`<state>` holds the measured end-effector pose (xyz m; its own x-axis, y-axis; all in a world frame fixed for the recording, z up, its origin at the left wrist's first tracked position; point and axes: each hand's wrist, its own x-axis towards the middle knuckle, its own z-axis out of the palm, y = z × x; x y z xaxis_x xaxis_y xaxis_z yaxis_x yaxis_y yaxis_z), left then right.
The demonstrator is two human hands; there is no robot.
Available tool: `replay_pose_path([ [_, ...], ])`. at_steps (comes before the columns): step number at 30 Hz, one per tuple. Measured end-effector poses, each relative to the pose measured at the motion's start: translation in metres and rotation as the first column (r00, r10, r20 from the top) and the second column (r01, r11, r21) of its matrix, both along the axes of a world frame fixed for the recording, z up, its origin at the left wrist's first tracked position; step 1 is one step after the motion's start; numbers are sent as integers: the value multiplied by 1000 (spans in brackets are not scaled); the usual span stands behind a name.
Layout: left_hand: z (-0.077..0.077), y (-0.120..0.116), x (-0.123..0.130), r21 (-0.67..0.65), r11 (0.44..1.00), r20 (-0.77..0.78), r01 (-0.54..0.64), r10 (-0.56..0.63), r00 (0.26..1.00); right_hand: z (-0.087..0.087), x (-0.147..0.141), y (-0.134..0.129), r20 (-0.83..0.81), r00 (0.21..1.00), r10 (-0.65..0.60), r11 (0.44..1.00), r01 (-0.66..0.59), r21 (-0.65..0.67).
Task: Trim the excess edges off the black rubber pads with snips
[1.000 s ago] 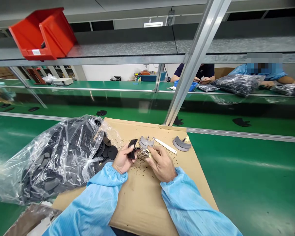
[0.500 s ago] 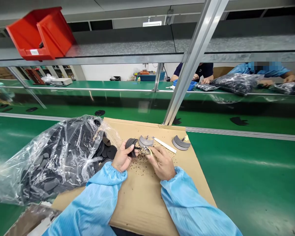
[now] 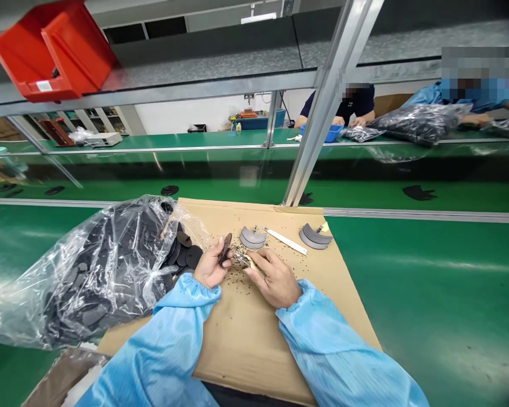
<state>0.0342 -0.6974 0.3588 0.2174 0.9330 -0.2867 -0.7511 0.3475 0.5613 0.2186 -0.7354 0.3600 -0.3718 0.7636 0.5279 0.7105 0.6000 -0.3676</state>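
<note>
My left hand (image 3: 212, 264) is closed on a thin, dark rounded pad (image 3: 225, 249), now held nearly edge-on. In my right hand (image 3: 275, 278) is a small shiny metal tool that looks like clippers (image 3: 242, 259), its tip beside the pad; whether they touch I cannot tell. Both hands are over a brown cardboard sheet (image 3: 237, 333) strewn with tiny black bits. Just beyond them lie a curved grey piece (image 3: 253, 237) and a white flat strip (image 3: 285, 241). A second curved grey piece (image 3: 315, 236) rests near the sheet's right edge.
A clear plastic bag (image 3: 110, 277) of dark pads fills the left side, several spilling from its mouth. A metal post (image 3: 322, 118) rises behind the cardboard. An orange-red bin (image 3: 55, 53) sits on the upper shelf. Two people work across the green bench (image 3: 441, 277).
The pad in my left hand has turned from showing several curved layers to nearly edge-on. My right hand and its tool have shifted slightly left. The view has tilted down a little.
</note>
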Motion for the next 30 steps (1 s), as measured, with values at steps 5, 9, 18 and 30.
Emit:
replay_pose_path([
  [5, 1, -3, 0, 19, 994, 35, 111, -112, 993, 0, -3, -2, 60, 998, 9, 1000, -8, -18],
  [9, 0, -4, 0, 44, 988, 3, 147, -147, 989, 1, -5, -4, 88, 996, 18, 1000, -17, -19],
  [18, -2, -4, 0, 72, 983, -50, 170, -166, 985, 1, -5, -5, 151, 988, 27, 998, -19, -54],
  [30, -2, -5, 3, 43, 989, -116, 139, -133, 984, 7, -5, -6, 214, 977, 18, 999, -7, -53],
])
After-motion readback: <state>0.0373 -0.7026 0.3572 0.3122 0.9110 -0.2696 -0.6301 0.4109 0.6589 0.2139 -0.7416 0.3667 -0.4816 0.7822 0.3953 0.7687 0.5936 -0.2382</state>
